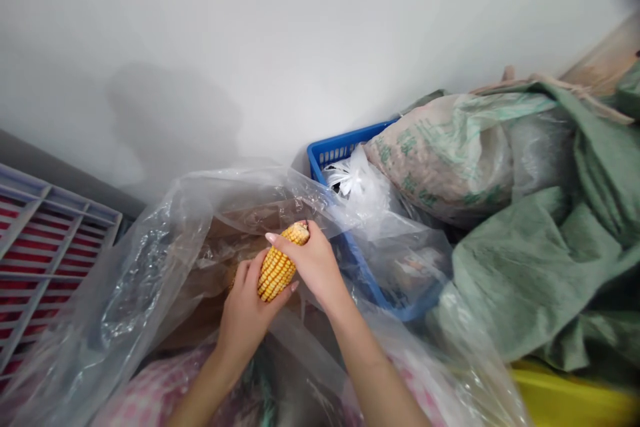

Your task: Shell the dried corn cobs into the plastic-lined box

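Note:
A yellow corn cob (278,269) is held tilted between both hands, its pale end up and to the right. My left hand (250,297) is wrapped around the lower part, with the thumb along the near side. Around the upper end closes my right hand (313,260), its thumb lying across the kernels. Below and around the hands spreads a large clear plastic bag (185,213), its mouth open over a brown cardboard box (225,233). What lies deeper in the bag is mostly hidden by my hands.
On the right, a blue basket (367,267) holds a white plastic bag (363,183). A full printed sack (450,153) leans over it, beside green woven cloth (545,273). A yellow container (570,397) is lower right. A slatted crate (45,260) stands left; a white wall (280,47) rises behind.

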A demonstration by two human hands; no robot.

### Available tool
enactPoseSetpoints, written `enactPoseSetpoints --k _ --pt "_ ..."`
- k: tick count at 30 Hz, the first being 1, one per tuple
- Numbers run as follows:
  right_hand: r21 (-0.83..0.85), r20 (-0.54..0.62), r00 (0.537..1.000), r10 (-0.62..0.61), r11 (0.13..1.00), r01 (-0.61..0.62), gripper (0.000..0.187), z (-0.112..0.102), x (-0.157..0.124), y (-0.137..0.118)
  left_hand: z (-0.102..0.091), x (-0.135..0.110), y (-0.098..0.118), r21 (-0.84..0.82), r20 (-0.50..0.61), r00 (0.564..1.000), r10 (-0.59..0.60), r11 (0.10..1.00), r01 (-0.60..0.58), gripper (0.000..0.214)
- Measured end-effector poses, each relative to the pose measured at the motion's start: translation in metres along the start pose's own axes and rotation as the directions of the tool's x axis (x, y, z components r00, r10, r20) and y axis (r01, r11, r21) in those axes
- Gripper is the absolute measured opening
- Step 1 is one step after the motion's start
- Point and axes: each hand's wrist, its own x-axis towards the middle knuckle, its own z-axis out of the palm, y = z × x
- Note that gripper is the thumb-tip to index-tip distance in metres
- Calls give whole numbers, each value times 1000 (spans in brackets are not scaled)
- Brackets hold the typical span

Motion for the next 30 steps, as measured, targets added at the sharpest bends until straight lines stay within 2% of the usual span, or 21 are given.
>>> enactPoseSetpoints --k 3,6,8,10,11,12,14,15,16,17,19,20,22,24,26,30 --pt "105 3 1000 -30 994 29 36 0 2 1 -9 2 2 -29 53 997 48 998 -47 63" --pt "253 65 993 -95 965 75 28 -7 3 -7 -23 10 -2 -260 183 978 101 964 -51 52" --pt "382 108 988 -109 922 60 26 -12 3 -15 -33 15 -7 -446 252 966 55 892 66 45" --pt "525 134 984 -119 851 31 24 -16 1 -22 -42 17 -12 -601 334 942 -28 764 236 45" --pt "584 136 983 -125 811 22 23 -17 0 -25 -46 17 -13 -654 415 908 -55 675 340 47" --pt "625 129 984 -124 780 16 22 -18 -1 -27 -48 16 -14 -676 521 851 -62 579 456 51" --pt "641 90 993 -76 767 1 20 -16 -1 -29 -51 11 -14 -627 714 700 -26 421 656 60" --pt "623 56 998 -30 782 -12 21 -13 -1 -29 -50 8 -13 -598 760 650 -11 379 706 63" --pt "596 5 1000 22 803 -20 23 -10 -1 -27 -49 6 -12 -591 770 638 -13 364 720 64" --pt "568 -57 996 67 823 -23 27 -7 -1 -24 -47 4 -11 -607 747 664 -34 372 702 63" --pt "522 -140 983 121 852 -30 34 3 -1 -16 -40 2 -9 -661 649 753 -105 413 627 61" --pt "510 -133 982 132 859 -46 37 8 -1 -11 -36 3 -9 -680 600 787 -141 429 595 60" --pt "501 -35 986 164 857 -124 43 18 -3 -3 -29 4 -10 -707 527 825 -203 433 558 57" --pt "513 63 973 222 829 -223 47 25 -5 2 -24 6 -11 -733 496 836 -236 403 549 55" --pt "549 84 957 279 788 -278 49 29 -6 3 -23 9 -11 -746 507 831 -228 368 555 55" --pt "630 93 954 286 725 -278 49 23 -4 -1 -28 12 -5 -733 550 811 -198 351 583 54"
